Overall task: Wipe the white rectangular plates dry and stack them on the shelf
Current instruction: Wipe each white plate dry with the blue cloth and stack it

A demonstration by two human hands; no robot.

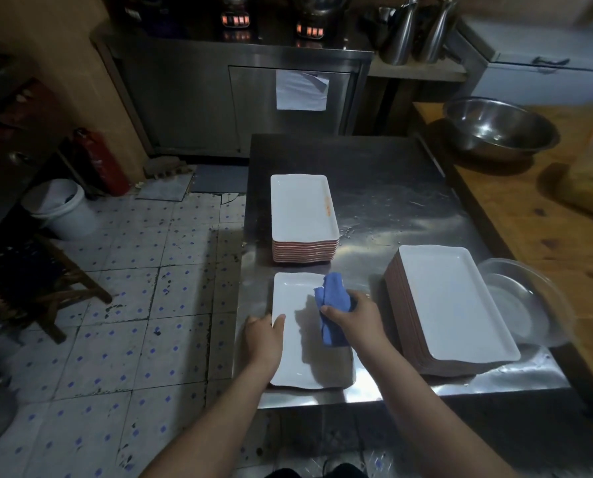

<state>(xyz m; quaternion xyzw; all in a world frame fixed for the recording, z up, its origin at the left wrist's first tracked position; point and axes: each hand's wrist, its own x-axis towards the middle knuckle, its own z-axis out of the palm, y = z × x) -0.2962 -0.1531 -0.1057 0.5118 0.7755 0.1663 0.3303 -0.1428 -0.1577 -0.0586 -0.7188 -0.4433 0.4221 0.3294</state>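
**Plate under the cloth**

A single plate [295,339] lies at the steel table's [391,208] near edge. The right hand [355,317] grasps a blue cloth [333,308] on it; the left hand [264,336] grips its left rim. Plate stacks stand far [302,208] and right [457,301]; a clear bowl [529,298] sits beside the right one.

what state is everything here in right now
single plate, flat on table, cloth on it
blue cloth, bunched, on single plate
left hand, grips single plate's left rim
right hand, grips blue cloth
far stack, stacked, orange smear on top plate
right stack, stacked, top plate unmarked
metal bowl, upright, empty
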